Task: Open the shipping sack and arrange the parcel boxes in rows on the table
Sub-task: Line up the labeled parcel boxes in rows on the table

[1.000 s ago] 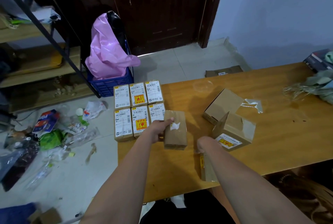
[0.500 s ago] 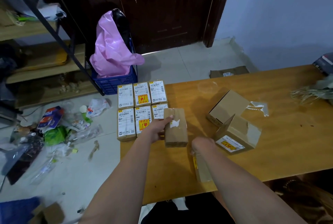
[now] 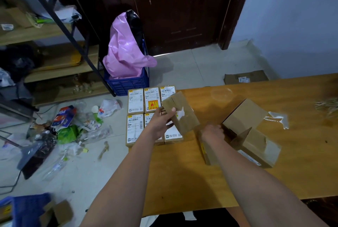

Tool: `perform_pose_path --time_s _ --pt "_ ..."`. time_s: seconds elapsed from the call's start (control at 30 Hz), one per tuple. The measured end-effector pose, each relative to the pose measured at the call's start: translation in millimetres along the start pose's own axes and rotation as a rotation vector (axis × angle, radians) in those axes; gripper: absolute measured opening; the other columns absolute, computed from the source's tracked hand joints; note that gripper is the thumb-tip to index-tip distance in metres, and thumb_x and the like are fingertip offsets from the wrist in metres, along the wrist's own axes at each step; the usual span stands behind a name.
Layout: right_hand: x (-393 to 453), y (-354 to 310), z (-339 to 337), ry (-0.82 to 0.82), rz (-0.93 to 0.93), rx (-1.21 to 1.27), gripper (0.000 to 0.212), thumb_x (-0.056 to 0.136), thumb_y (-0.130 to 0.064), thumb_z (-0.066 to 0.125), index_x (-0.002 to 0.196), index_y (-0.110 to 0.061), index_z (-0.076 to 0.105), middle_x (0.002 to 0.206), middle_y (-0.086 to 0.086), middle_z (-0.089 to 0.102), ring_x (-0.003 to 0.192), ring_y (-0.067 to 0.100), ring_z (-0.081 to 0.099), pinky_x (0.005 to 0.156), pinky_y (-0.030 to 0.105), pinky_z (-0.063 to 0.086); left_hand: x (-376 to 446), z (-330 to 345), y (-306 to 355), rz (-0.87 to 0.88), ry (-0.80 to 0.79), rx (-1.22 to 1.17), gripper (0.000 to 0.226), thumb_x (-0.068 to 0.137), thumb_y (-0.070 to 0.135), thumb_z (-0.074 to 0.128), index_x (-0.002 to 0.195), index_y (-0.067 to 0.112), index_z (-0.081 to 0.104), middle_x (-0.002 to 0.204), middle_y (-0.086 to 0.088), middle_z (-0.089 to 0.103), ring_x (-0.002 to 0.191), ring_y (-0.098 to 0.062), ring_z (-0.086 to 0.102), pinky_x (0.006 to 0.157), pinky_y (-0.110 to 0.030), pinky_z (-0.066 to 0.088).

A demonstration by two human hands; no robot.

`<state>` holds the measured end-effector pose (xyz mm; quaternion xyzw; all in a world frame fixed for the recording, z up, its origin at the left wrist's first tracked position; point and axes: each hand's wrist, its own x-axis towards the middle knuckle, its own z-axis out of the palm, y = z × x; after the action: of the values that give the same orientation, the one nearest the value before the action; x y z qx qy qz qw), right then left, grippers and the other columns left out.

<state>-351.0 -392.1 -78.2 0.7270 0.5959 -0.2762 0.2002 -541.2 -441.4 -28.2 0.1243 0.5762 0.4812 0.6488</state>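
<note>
Six labelled parcel boxes (image 3: 144, 115) already sit in two rows at the table's (image 3: 182, 181) left corner. Above them, the left hand (image 3: 161, 121) grips a tilted brown box (image 3: 180, 112). Right of the rows, the right hand (image 3: 212, 132) curls onto another box (image 3: 207, 151); two loose boxes (image 3: 250, 131) remain unplaced.

Your left hand (image 3: 161, 122): plain box (image 3: 180, 112) now lifted and tilted over the labelled rows (image 3: 144, 115), no longer flat beside them.

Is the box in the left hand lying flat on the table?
No: the left hand grips the plain brown box tilted and raised above the labelled boxes in the rows.
</note>
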Motion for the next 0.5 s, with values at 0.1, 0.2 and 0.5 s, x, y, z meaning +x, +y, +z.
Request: perform_pose_path --time_s 0.1,0.2,0.5 --pt "15 -6 -22 0.005 0.008 0.082 0.031 0.090 -0.017 0.055 0.120 -0.008 0.059 0.125 0.019 0.056 0.108 0.030 0.057 0.073 0.033 0.050 6 2 9 0.094 -0.046 -0.005 0.064 0.089 -0.004 0.065 0.137 0.022 0.033 0.128 -0.015 0.057 0.122 -0.032 0.056 0.102 -0.052 0.047" --pt "22 -25 -56 -0.237 0.051 0.726 0.033 0.100 -0.032 0.044 0.121 -0.008 0.055 0.113 0.020 0.062 0.087 0.033 0.064 0.071 0.038 0.058 13 5 19 0.142 -0.083 0.007 0.070 0.082 -0.017 0.065 0.128 0.031 0.041 0.132 -0.016 0.052 0.121 -0.037 0.057 0.100 -0.053 0.050" --pt "30 -45 -120 -0.685 -0.077 1.269 0.044 0.093 -0.030 0.066 0.129 -0.007 0.057 0.121 0.016 0.065 0.106 0.031 0.064 0.082 0.045 0.057 34 33 37 0.178 -0.139 0.184 0.064 0.093 -0.018 0.046 0.126 0.032 0.065 0.138 0.001 0.054 0.127 -0.029 0.054 0.088 -0.036 0.058"
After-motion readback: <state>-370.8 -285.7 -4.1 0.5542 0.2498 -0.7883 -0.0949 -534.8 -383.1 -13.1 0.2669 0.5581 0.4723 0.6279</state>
